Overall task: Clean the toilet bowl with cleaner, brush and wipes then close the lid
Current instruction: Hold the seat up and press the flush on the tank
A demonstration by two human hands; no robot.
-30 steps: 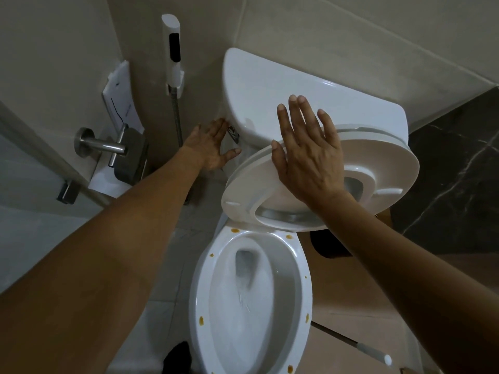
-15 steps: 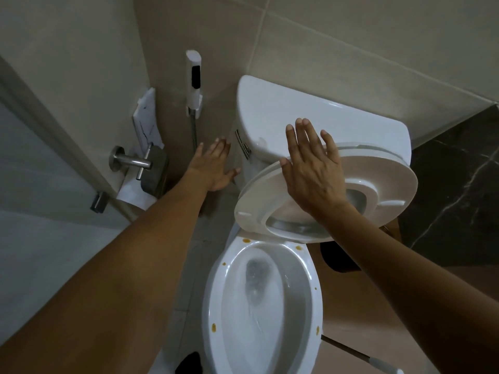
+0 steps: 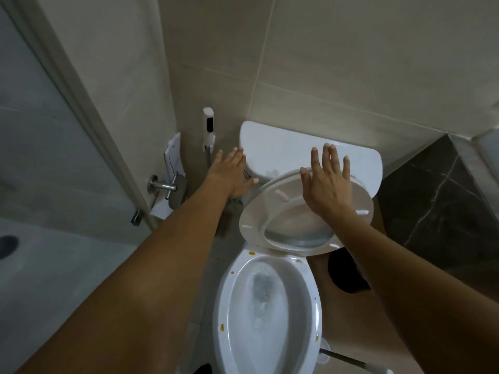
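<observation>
I steady the raised seat [image 3: 305,225] at center frame with my flat right hand [image 3: 328,182], left hand [image 3: 229,176] released at the tank's [image 3: 275,149] flush lever; next, stained bowl [image 3: 267,314] likely needs cleaner.

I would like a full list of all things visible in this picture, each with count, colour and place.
toilet bowl: one, white with brown spots on the rim, bottom centre
seat and lid: one, white, raised above the bowl
tank: one, white, against the back wall
bidet sprayer: one, white, on the wall left of the tank
paper holder: one, metal, left wall
brush handle: one, dark with a white tip, floor at right
left hand: open, beside the tank
right hand: open, flat on the raised seat
</observation>
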